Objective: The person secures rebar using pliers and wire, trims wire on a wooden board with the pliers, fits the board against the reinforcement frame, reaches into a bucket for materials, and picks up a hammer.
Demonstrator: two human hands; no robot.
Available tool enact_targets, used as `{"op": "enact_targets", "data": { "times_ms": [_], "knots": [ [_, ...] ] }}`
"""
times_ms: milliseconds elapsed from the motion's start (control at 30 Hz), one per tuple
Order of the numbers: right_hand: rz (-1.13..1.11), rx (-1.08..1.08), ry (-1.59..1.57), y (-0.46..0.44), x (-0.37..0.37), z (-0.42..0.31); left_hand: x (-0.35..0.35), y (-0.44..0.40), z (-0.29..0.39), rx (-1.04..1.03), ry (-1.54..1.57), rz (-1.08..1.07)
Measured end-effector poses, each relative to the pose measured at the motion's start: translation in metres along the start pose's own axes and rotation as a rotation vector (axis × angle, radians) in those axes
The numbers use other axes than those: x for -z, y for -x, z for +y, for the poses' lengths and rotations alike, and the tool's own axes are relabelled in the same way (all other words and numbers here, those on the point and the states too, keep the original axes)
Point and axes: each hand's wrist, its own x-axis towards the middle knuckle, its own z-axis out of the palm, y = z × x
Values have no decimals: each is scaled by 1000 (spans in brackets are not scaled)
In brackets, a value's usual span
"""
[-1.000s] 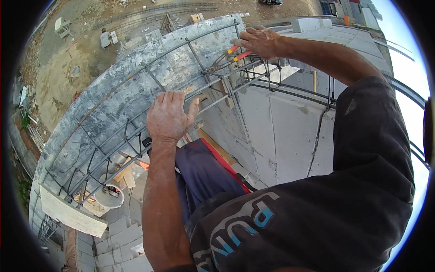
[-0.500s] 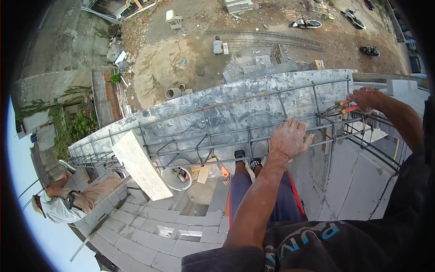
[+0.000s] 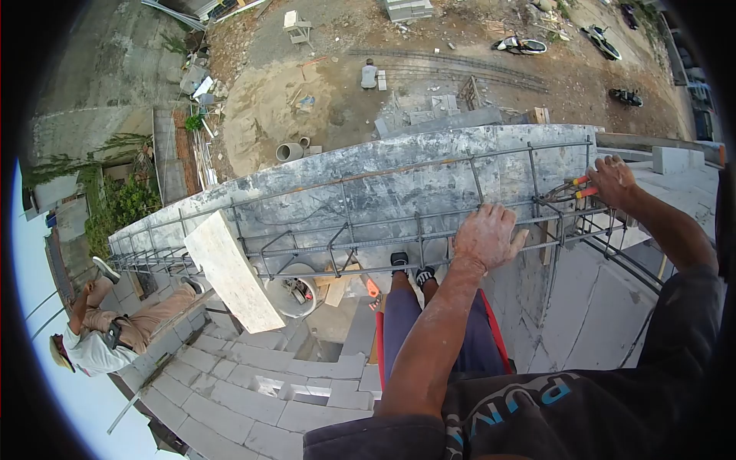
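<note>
Your right hand point(image 3: 612, 182) grips the pliers point(image 3: 586, 192), jaws at the bars point(image 3: 533, 170), 2 o'clock from your open left hand point(image 3: 486, 239); brace that palm and square the jaws before squeezing.

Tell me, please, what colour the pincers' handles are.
The handles are red, yellow towards the jaws; the head view shows this best.

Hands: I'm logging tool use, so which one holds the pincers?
The right hand, gripping the pincers by red handles; the left hand rests on rebar.
</note>
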Motion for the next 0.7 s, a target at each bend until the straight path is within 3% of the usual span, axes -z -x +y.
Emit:
{"op": "enact_targets", "data": {
  "times_ms": [200, 467, 567, 700],
  "knots": [
    [133, 70, -64, -11, -39, 20, 0, -1, 1, 4, 7, -26],
    [1, 67, -171, -6, -8, 12, 1, -1, 1, 3, -17, 8],
    [-105, -58, -131, 15, 17, -12, -2, 1, 0, -8, -10, 22],
    [-17, -128, -116, 40, -4, -29, 2, -3, 3, -25, -30, 11]
  ]
}}
